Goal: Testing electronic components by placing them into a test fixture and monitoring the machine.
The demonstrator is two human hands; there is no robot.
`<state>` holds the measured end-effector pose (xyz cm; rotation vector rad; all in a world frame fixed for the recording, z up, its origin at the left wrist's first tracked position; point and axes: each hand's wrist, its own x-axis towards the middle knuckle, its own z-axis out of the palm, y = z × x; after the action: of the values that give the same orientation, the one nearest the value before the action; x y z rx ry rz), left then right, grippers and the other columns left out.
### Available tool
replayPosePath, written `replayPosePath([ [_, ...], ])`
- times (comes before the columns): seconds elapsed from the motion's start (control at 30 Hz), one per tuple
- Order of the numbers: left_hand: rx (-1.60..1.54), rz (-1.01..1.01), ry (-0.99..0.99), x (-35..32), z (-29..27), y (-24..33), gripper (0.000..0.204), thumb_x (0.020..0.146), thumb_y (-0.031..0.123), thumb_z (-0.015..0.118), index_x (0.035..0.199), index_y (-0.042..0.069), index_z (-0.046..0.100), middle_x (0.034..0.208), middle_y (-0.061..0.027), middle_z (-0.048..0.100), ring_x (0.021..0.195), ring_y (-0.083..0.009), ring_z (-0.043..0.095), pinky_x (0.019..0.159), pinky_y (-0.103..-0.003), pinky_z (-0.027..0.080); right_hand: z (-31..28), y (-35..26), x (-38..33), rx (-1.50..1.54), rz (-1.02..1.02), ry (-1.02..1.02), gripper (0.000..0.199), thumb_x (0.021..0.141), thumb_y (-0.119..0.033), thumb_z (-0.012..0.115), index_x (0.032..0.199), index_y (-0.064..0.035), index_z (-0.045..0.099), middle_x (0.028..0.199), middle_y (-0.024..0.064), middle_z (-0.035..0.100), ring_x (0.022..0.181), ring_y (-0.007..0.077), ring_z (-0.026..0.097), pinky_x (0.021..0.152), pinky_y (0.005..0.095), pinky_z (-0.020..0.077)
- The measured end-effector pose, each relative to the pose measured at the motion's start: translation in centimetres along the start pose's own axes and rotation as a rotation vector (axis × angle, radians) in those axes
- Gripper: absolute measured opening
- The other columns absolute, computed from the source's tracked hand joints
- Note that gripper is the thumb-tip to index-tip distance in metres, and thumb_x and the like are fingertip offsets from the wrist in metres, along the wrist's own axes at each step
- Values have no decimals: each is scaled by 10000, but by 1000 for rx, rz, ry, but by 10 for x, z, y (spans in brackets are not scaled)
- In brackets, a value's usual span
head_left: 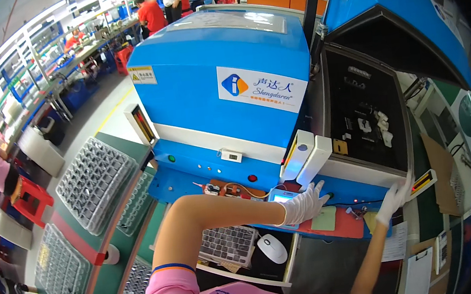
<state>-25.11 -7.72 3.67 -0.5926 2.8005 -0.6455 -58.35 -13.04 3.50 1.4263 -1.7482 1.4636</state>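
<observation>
My left hand [305, 204], in a white glove, reaches across to the front panel of a blue machine [214, 109]. Its fingers are stretched out beside a green button [327, 199], with a small lit screen [282, 196] just left of the wrist. Whether a fingertip touches the button cannot be made out. My right hand [392, 204], also white-gloved and a little blurred, has its fingers extended at the front right corner of the open bay [367, 108]. Nothing shows in either hand. Small white parts [364, 125] lie on the bay's black bed, under a raised blue lid [399, 6].
A keyboard [227, 245] and a white mouse [271, 249] sit on a pull-out shelf below my left arm. Clear trays [97, 186] with many pockets stand on a green rack at left. A clipboard [418, 271] lies at lower right. Several people work farther back.
</observation>
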Motion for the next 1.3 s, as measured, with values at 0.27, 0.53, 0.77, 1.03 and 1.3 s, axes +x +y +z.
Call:
replayPosePath([
  [0.27, 217, -245, 139, 21, 22, 33, 524, 962, 183, 544, 1409, -92, 536, 1413, -268, 570, 1204, -606, 562, 890, -568, 587, -27, 25, -92, 222, 478, -294, 690, 947, 49, 457, 1596, -137, 314, 1610, 206, 366, 1407, 366, 470, 1139, 419, 374],
  [0.53, -54, -329, 171, 13, 0, 34, 546, 910, 208, 603, 1361, -99, 579, 1389, -277, 570, 1269, -599, 513, 1016, -630, 476, -26, 3, -67, 317, 460, -150, 765, 922, 145, 411, 1617, -103, 207, 1633, 194, 305, 1369, 299, 502, 1163, 381, 361],
  [0.77, -1259, -412, 934, -105, 13, 23, 322, 954, 232, 645, 1189, 12, 639, 1176, -151, 663, 1107, -307, 648, 940, -370, 515, -77, -165, -102, 657, 360, -795, 626, 937, 16, 389, 1551, -37, 279, 1409, 217, 547, 1085, 277, 679, 958, 360, 535],
  [1.03, -846, -1104, 1646, -189, 102, 25, 356, 957, -116, 540, 1265, 35, 631, 1247, -100, 639, 1018, -192, 635, 895, -308, 525, 0, -292, -156, 778, -622, -1137, 623, 896, 44, 574, 1490, -35, 406, 1316, 205, 629, 1197, 356, 625, 1023, 421, 507],
  [1.3, -349, -1364, 1326, -217, 113, 29, 379, 883, 9, 694, 1246, 116, 676, 1117, -30, 716, 980, -222, 629, 917, -384, 437, 41, -317, -187, 642, -867, -1213, 499, 936, -41, 573, 1421, 3, 467, 1201, 224, 643, 1082, 362, 647, 952, 428, 530],
])
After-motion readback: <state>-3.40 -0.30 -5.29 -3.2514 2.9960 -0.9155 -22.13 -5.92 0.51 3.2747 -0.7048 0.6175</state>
